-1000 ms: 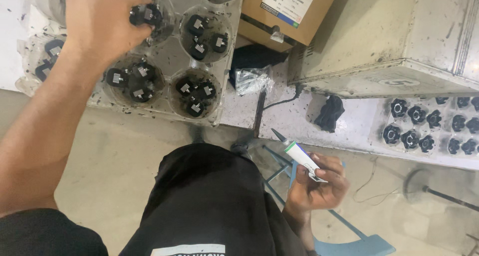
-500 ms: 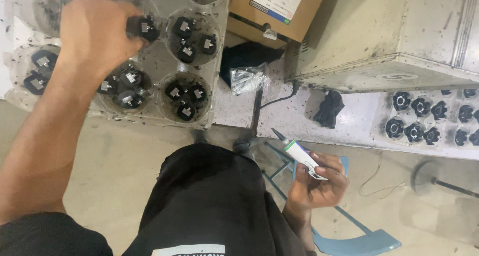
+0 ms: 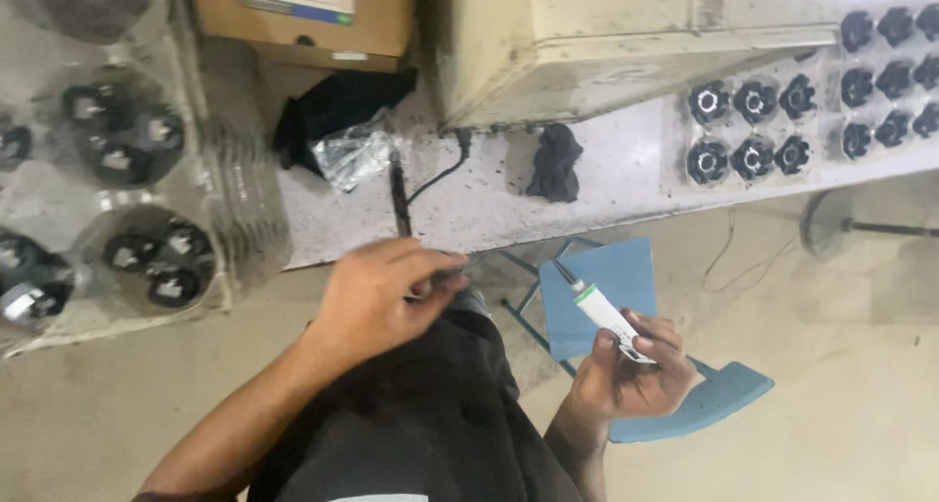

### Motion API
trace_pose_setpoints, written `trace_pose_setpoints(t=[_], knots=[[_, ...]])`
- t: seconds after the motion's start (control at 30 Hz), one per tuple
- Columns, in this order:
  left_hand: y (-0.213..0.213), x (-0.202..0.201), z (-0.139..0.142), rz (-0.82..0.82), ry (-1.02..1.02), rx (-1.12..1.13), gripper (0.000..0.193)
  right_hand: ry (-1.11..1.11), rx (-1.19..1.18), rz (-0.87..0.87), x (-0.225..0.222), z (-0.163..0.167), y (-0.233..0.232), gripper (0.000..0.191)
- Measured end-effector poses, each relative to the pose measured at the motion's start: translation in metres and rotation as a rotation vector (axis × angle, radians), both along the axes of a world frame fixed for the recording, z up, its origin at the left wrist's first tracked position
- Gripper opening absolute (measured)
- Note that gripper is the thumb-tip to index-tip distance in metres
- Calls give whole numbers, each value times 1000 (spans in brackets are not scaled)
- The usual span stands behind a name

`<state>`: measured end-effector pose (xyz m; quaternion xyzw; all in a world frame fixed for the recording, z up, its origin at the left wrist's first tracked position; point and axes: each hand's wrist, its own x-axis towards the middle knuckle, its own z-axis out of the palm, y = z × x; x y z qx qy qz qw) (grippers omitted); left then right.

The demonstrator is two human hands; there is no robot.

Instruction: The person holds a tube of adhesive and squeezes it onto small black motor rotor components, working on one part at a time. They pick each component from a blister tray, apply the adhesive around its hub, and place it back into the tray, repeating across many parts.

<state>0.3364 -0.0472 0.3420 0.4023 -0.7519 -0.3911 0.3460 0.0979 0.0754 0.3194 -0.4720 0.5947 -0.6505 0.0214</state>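
Note:
My left hand (image 3: 386, 301) hovers over my lap in front of the bench edge. Its fingers are pinched shut on a small dark part, mostly hidden, that looks like one of the black knobs. My right hand (image 3: 631, 370) is lower right and grips a white glue tube (image 3: 602, 311) with a green collar. The tube's thin nozzle points up and left toward the left hand, with a gap between the two. A clear plastic tray (image 3: 230, 218) with round cups of black knobs (image 3: 161, 262) lies on the bench at the left.
On the speckled bench (image 3: 606, 184) are a cardboard box (image 3: 303, 13), a beige metal casing (image 3: 606, 42), a black cloth (image 3: 337, 106), a crumpled plastic bag (image 3: 352, 158), a cable and rows of black knobs (image 3: 748, 130) at right. Below stand a blue stool (image 3: 597, 292) and a round stand base (image 3: 831, 223).
My left hand has left the knob tray at upper left and come down to my lap, fingers closed. The view has swung right. The right hand still holds the tube.

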Motion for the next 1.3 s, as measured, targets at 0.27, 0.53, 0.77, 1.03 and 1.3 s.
trace_pose_setpoints(t=[0.27, 0.53, 0.77, 1.03, 1.3], knots=[[15, -184, -34, -457, 25, 414, 27, -75, 60, -115, -131, -12, 26, 32], [3, -280, -64, -416, -181, 582, 33, -137, 202, 1, -219, -14, 37, 30], [-10, -278, -56, -415, -270, 696, 39, -278, 192, 56, -226, -24, 1, 33], [-46, -250, -49, -274, -93, 655, 40, -325, 94, 116, -205, -28, -41, 33], [-50, -278, -73, -186, -47, 664, 36, -655, 4, 292, -241, -48, -88, 29]])
